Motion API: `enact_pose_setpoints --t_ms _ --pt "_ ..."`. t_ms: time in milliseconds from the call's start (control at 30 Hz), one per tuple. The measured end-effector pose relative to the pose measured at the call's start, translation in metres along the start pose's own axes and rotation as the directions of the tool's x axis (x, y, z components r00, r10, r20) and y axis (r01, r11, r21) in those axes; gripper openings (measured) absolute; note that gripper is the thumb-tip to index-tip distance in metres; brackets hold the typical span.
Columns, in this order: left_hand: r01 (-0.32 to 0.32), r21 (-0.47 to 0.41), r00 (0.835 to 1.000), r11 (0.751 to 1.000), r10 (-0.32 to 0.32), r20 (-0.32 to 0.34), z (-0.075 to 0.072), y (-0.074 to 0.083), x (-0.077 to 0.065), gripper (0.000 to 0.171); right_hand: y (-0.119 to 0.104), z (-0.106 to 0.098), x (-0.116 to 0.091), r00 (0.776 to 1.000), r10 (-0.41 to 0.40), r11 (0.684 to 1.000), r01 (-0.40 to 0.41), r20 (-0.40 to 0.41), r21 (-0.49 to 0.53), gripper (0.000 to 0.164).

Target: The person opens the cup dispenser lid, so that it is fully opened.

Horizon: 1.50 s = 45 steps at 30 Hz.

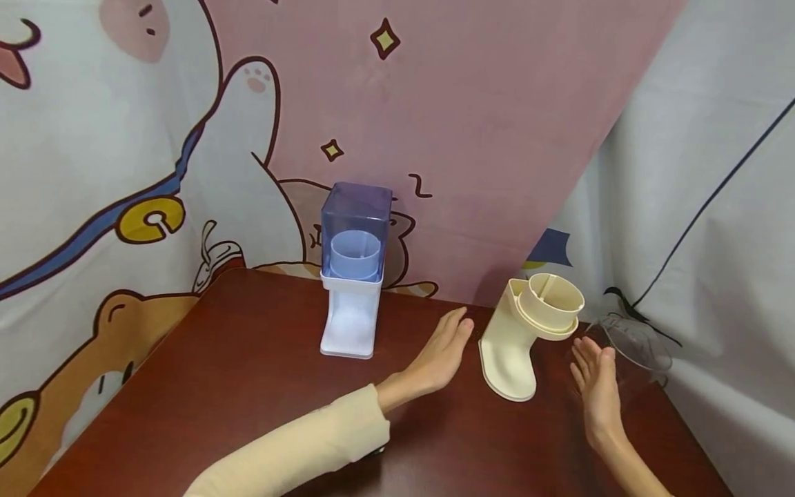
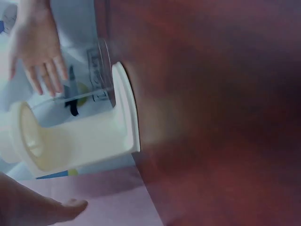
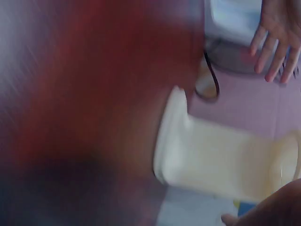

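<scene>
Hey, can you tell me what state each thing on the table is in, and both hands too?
White dispenser: upright, blue see-through cover on.
Cream dispenser: upright, uncovered, its round cup open at the top.
Clear container: off the cream dispenser; contents hard to tell.
Left hand: open, empty.
Right hand: open, empty.

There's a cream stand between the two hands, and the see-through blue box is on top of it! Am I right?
Not quite: the see-through blue box is on top of the white stand, as the head view shows. The cream stand is indeed between the left hand and right hand.
</scene>
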<state>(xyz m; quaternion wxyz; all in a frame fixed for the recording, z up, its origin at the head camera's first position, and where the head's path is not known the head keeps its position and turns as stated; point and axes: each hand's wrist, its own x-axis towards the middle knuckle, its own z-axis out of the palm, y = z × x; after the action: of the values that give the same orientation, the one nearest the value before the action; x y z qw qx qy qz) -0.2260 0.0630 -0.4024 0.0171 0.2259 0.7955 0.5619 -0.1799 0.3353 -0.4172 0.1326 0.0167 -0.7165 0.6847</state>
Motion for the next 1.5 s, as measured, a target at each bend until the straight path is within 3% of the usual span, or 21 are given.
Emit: enact_pose_setpoints --t_ms 133,233,333,467,567,667,833,967,1033,1100,1300,1400,1500 --pt "0.046 -0.042 0.999 0.998 -0.046 0.001 -0.019 -0.005 -0.039 0.065 0.005 0.020 -0.026 1.000 0.004 1.000 -0.004 -0.020 0.011 0.053" --pt "0.081 -0.079 0.997 0.994 -0.081 -0.001 -0.032 -0.009 -0.065 0.064 0.007 0.035 -0.045 0.998 -0.058 0.997 0.058 -0.006 0.041 0.041" --pt "0.100 -0.099 0.995 0.990 -0.102 -0.020 -0.046 -0.015 -0.087 0.063 0.008 0.054 -0.060 0.989 -0.140 0.986 0.135 0.051 0.094 0.041" --pt "0.113 -0.112 0.990 0.987 -0.122 -0.075 -0.070 -0.024 -0.108 0.063 0.003 0.085 -0.067 0.962 -0.221 0.968 0.196 0.160 0.156 0.044" --pt "0.119 -0.110 0.978 0.987 -0.136 -0.157 -0.095 -0.031 -0.111 0.063 -0.007 0.113 -0.059 0.953 -0.220 0.970 0.191 0.207 0.149 0.043" --pt "0.132 -0.129 0.955 0.983 -0.161 -0.248 -0.122 -0.037 -0.104 0.064 -0.017 0.145 -0.041 0.964 -0.148 0.987 0.129 0.221 0.097 0.049" --pt "0.097 -0.220 0.908 0.971 -0.177 -0.380 -0.163 -0.050 -0.076 0.064 -0.022 0.203 0.008 0.976 -0.022 0.997 0.006 0.216 0.074 0.065" --pt "0.083 -0.262 0.859 0.961 -0.202 -0.471 -0.186 -0.059 -0.050 0.065 -0.020 0.245 0.048 0.979 0.014 0.996 -0.031 0.206 0.080 0.067" --pt "0.088 -0.273 0.849 0.958 -0.215 -0.483 -0.191 -0.063 -0.036 0.067 -0.020 0.262 0.066 0.980 0.026 0.998 -0.038 0.196 0.055 0.069" --pt "0.091 -0.277 0.850 0.957 -0.220 -0.478 -0.193 -0.066 -0.021 0.068 -0.020 0.276 0.080 0.983 0.034 0.998 -0.043 0.180 0.050 0.070" --pt "0.038 -0.334 0.902 0.942 -0.176 -0.394 -0.189 -0.071 0.015 0.059 -0.027 0.315 0.090 0.988 0.062 0.988 -0.081 0.142 0.131 0.062" --pt "0.012 -0.412 0.907 0.911 -0.183 -0.378 -0.188 -0.071 0.020 0.056 -0.029 0.329 0.089 0.990 0.083 0.984 -0.099 0.112 0.150 0.058" --pt "0.009 -0.459 0.900 0.889 -0.207 -0.383 -0.188 -0.072 0.022 0.055 -0.031 0.336 0.090 0.993 0.088 0.984 -0.099 0.080 0.150 0.056"
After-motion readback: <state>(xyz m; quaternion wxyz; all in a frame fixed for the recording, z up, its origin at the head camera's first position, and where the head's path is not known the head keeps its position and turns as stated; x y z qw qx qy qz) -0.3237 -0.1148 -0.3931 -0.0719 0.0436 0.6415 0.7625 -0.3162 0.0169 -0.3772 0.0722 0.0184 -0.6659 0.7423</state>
